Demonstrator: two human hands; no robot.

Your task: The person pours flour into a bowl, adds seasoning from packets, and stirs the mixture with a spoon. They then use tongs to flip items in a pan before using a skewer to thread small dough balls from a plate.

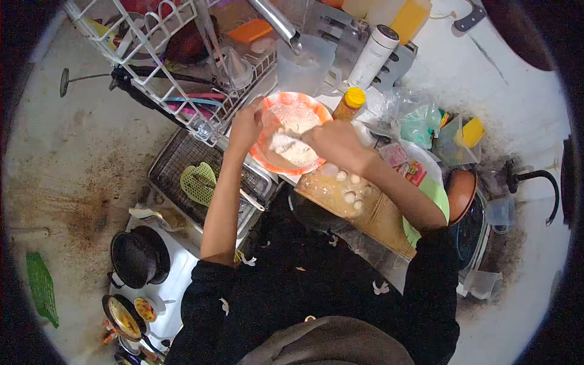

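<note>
An orange-and-white bowl (261, 157) holds pale flour-like powder (299, 114). My left hand (246, 126) is closed on the bowl's left rim. Over the bowl's right side, my right hand (340, 145) is closed round the handle of a spoon (281, 140), whose end lies in the powder. Just below the bowl, a wooden board (377, 219) carries several small pale dough balls (350, 197) and a dusting of flour. A yellow-capped jar (350, 104) stands right of the bowl, close to my right hand.
A white dish rack (152, 67) stands upper left, above a wire tray (176, 176). Behind the bowl are a clear pitcher (304, 64) and a white bottle (373, 58). Plastic bags (417, 115) and a green-and-white plate (439, 198) lie right. Pans (134, 258) sit lower left.
</note>
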